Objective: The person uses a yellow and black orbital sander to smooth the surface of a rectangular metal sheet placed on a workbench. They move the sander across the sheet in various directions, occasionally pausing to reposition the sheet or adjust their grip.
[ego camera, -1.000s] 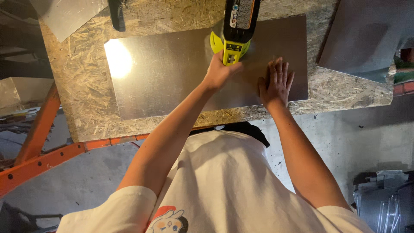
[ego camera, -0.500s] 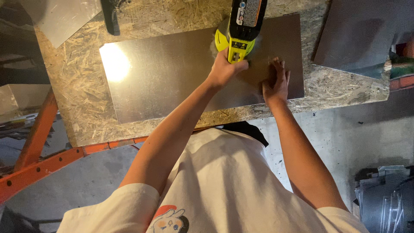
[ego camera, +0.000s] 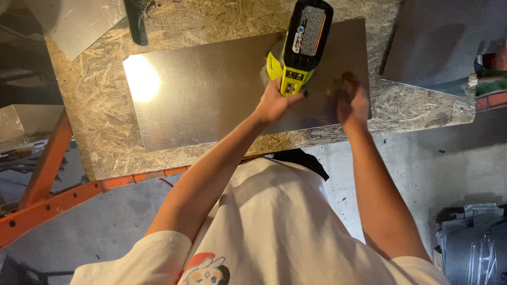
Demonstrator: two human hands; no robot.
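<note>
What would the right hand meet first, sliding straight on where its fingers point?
Likely nothing at first: the right hand lies flat on the metal sheet, with bare sheet ahead up to its far edge, then chipboard table. The cordless tool in the left hand stands close beside that line.

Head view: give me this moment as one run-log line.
left hand: grips yellow cordless power tool | right hand: flat on metal sheet | surface: chipboard table
</note>
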